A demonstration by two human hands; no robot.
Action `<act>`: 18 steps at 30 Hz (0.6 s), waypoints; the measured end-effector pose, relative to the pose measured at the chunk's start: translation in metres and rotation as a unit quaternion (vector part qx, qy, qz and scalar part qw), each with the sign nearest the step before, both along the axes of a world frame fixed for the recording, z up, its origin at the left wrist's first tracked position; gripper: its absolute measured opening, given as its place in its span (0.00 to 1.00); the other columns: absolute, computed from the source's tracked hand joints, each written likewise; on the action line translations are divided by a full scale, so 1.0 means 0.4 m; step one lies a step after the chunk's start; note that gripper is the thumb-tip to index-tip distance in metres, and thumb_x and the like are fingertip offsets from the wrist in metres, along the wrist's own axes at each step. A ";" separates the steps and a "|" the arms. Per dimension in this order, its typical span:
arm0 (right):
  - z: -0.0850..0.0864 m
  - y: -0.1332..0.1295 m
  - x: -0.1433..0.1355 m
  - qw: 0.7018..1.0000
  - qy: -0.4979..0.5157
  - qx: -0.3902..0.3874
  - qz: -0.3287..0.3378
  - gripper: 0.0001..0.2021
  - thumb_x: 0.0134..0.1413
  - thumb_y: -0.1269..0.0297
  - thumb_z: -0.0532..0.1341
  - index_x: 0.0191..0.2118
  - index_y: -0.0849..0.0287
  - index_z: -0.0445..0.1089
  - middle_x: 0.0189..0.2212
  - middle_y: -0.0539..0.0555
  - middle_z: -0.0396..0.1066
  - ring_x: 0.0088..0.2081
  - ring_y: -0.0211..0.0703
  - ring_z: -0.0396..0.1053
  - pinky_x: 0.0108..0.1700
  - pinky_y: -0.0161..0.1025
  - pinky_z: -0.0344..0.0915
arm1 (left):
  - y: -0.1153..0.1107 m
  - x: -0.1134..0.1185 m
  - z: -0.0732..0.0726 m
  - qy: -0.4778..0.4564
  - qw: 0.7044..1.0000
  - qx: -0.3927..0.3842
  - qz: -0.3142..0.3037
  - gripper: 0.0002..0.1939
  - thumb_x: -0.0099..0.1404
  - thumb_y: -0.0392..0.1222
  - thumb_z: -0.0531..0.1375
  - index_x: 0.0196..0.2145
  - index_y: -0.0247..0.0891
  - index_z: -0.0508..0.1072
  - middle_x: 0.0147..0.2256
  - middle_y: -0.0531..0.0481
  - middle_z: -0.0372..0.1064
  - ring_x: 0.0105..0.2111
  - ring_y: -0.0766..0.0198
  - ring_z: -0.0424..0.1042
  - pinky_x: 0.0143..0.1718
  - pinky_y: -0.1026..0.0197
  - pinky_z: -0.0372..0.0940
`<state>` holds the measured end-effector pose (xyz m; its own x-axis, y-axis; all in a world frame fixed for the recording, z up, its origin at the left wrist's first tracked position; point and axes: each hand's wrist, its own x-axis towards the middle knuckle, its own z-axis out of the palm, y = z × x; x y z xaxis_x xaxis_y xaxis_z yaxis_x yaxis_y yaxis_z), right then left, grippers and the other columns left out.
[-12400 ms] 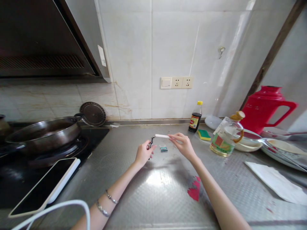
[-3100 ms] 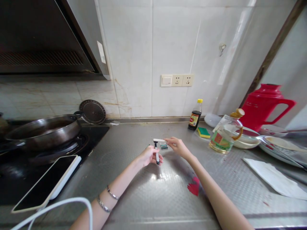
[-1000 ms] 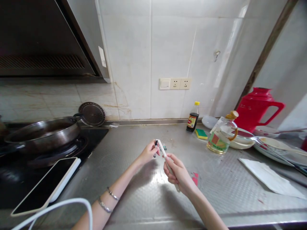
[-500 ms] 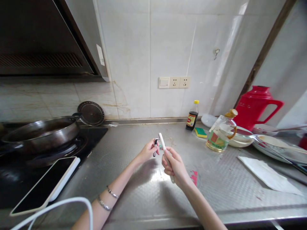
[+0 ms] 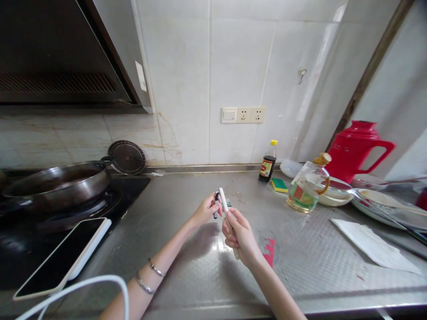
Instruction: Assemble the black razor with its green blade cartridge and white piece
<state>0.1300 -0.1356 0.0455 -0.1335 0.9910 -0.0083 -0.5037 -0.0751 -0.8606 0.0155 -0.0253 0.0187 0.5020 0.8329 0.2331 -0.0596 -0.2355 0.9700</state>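
Note:
My left hand [image 5: 206,210] is closed around a short, slim black-and-white object [image 5: 216,205], held upright above the steel counter. It is too small to name exactly. In my closed right hand [image 5: 240,233] is a slim white stick [image 5: 223,199], rounded at the top, with its lower end sticking out below the fingers. The top of the stick leans to the left, close beside the black-and-white object; whether the two touch I cannot tell. A bit of green [image 5: 228,203] shows just behind the stick, mostly hidden by it and my fingers.
A pan [image 5: 63,182] sits on the black stove at left, near a phone [image 5: 63,258] and white cable [image 5: 100,279]. A soy sauce bottle [image 5: 267,164], sponge [image 5: 279,185], oil jug [image 5: 303,195], red thermos [image 5: 353,151], stacked dishes [image 5: 370,204] and white napkin [image 5: 370,242] are at right.
My right hand has shifted slightly left and down, bringing the white stick's top closer to the object in my left hand. My left hand has barely moved.

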 end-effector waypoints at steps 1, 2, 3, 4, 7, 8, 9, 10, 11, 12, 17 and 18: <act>-0.006 -0.003 -0.003 1.000 -0.004 -0.005 0.000 0.18 0.45 0.49 0.61 0.36 0.54 0.57 0.15 0.39 0.55 0.11 0.23 0.39 0.12 0.24 0.34 | 0.001 0.000 -0.001 -0.002 1.000 -0.001 0.004 0.11 0.58 0.45 0.57 0.34 0.37 0.60 0.23 0.55 0.64 0.22 0.71 0.64 0.23 0.68 0.57; -0.013 -0.007 -0.006 1.000 -0.009 -0.009 0.001 0.19 0.45 0.48 0.60 0.37 0.54 0.57 0.14 0.39 0.55 0.11 0.23 0.39 0.12 0.24 0.34 | 0.003 0.000 -0.001 -0.004 1.000 -0.001 0.007 0.12 0.58 0.45 0.57 0.34 0.37 0.59 0.22 0.55 0.64 0.21 0.71 0.64 0.23 0.68 0.57; -0.017 -0.010 -0.008 1.000 -0.014 -0.010 0.001 0.19 0.46 0.48 0.60 0.37 0.54 0.57 0.14 0.39 0.55 0.11 0.23 0.39 0.12 0.24 0.34 | 0.004 -0.001 -0.002 -0.004 1.000 -0.001 0.010 0.12 0.58 0.46 0.57 0.35 0.37 0.59 0.22 0.56 0.63 0.21 0.71 0.64 0.22 0.68 0.57; -0.019 -0.013 -0.009 1.000 -0.019 -0.009 0.001 0.19 0.46 0.48 0.60 0.37 0.55 0.57 0.14 0.39 0.55 0.11 0.23 0.39 0.12 0.24 0.34 | 0.006 -0.001 -0.003 -0.002 1.000 0.001 0.009 0.12 0.58 0.46 0.57 0.35 0.37 0.59 0.21 0.57 0.63 0.20 0.71 0.64 0.22 0.68 0.56; -0.009 -0.014 -0.008 1.000 -0.021 0.004 -0.005 0.18 0.46 0.49 0.60 0.37 0.55 0.57 0.14 0.39 0.56 0.11 0.23 0.39 0.12 0.23 0.34 | 0.005 0.001 -0.004 0.014 1.000 0.017 0.001 0.11 0.58 0.45 0.57 0.34 0.36 0.60 0.21 0.56 0.63 0.20 0.71 0.64 0.21 0.68 0.56; -0.003 -0.013 -0.007 1.000 -0.018 0.010 -0.009 0.18 0.46 0.49 0.60 0.37 0.55 0.57 0.14 0.39 0.56 0.11 0.23 0.39 0.12 0.23 0.34 | 0.003 0.003 -0.002 0.019 0.999 0.025 -0.006 0.11 0.57 0.44 0.57 0.34 0.36 0.61 0.22 0.56 0.63 0.20 0.71 0.64 0.21 0.68 0.56; 0.001 -0.012 -0.007 1.000 -0.014 0.012 -0.011 0.18 0.46 0.49 0.60 0.36 0.55 0.57 0.14 0.39 0.56 0.11 0.23 0.39 0.12 0.23 0.34 | 0.000 0.005 0.000 0.022 0.999 0.029 -0.013 0.10 0.57 0.43 0.57 0.34 0.36 0.61 0.22 0.55 0.63 0.21 0.71 0.64 0.22 0.68 0.56; 0.003 -0.011 -0.008 1.000 -0.011 0.012 -0.012 0.18 0.46 0.49 0.60 0.36 0.55 0.57 0.14 0.39 0.55 0.11 0.23 0.39 0.12 0.23 0.34 | -0.004 0.007 0.002 0.022 0.999 0.031 -0.016 0.10 0.57 0.42 0.57 0.34 0.36 0.61 0.23 0.55 0.63 0.21 0.71 0.64 0.22 0.68 0.56; 0.002 -0.013 -0.010 1.000 -0.010 0.010 -0.012 0.18 0.46 0.49 0.60 0.36 0.55 0.57 0.14 0.39 0.55 0.11 0.23 0.39 0.12 0.23 0.34 | -0.008 0.008 0.006 0.020 0.999 0.031 -0.015 0.10 0.57 0.42 0.57 0.34 0.36 0.61 0.23 0.55 0.63 0.21 0.71 0.63 0.21 0.69 0.56; -0.002 -0.015 -0.013 1.000 -0.010 0.006 -0.010 0.18 0.46 0.49 0.60 0.36 0.55 0.57 0.14 0.39 0.55 0.11 0.23 0.39 0.12 0.23 0.34 | -0.011 0.008 0.010 0.016 0.999 0.027 -0.014 0.09 0.57 0.41 0.57 0.34 0.36 0.61 0.23 0.55 0.62 0.21 0.72 0.63 0.21 0.69 0.56; -0.023 -0.027 -0.017 1.000 -0.016 -0.016 0.012 0.18 0.47 0.49 0.60 0.39 0.55 0.57 0.14 0.39 0.55 0.11 0.23 0.39 0.12 0.23 0.34 | -0.014 0.002 0.018 -0.003 1.000 0.001 -0.003 0.09 0.58 0.41 0.56 0.32 0.36 0.59 0.22 0.56 0.61 0.20 0.72 0.63 0.22 0.68 0.56; -0.021 -0.025 -0.013 1.000 -0.013 -0.012 0.010 0.18 0.47 0.49 0.60 0.38 0.55 0.57 0.14 0.39 0.56 0.11 0.23 0.39 0.12 0.23 0.34 | -0.012 0.002 0.016 -0.003 1.000 0.001 -0.004 0.09 0.57 0.42 0.56 0.33 0.37 0.59 0.22 0.56 0.61 0.20 0.72 0.63 0.21 0.68 0.56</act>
